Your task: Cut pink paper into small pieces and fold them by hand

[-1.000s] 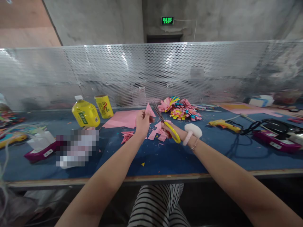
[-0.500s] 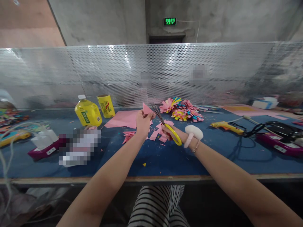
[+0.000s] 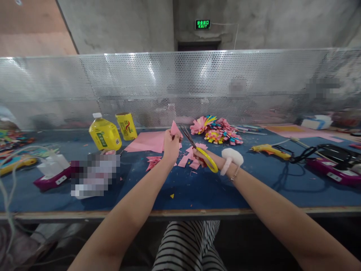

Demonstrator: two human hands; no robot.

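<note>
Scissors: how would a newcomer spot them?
Over the blue tabletop, find the right hand with a fluffy white wristband. It holds the scissors: unlike the yellow glue gun farther right, they have a yellow looped handle and slim metal blades.

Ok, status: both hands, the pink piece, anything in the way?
Left hand pinching pink paper piece, point up. Right hand holding yellow-handled scissors, blades angled toward the paper. Nearest clutter: loose pink pieces on the blue tabletop.

This looks like a craft workshop; the long blue table (image 3: 214,194) has paper flowers (image 3: 213,136), pink paper scraps (image 3: 183,161) and a yellow glue gun (image 3: 270,151); a green exit sign (image 3: 202,25) glows on the bare grey wall (image 3: 141,28) behind.
</note>
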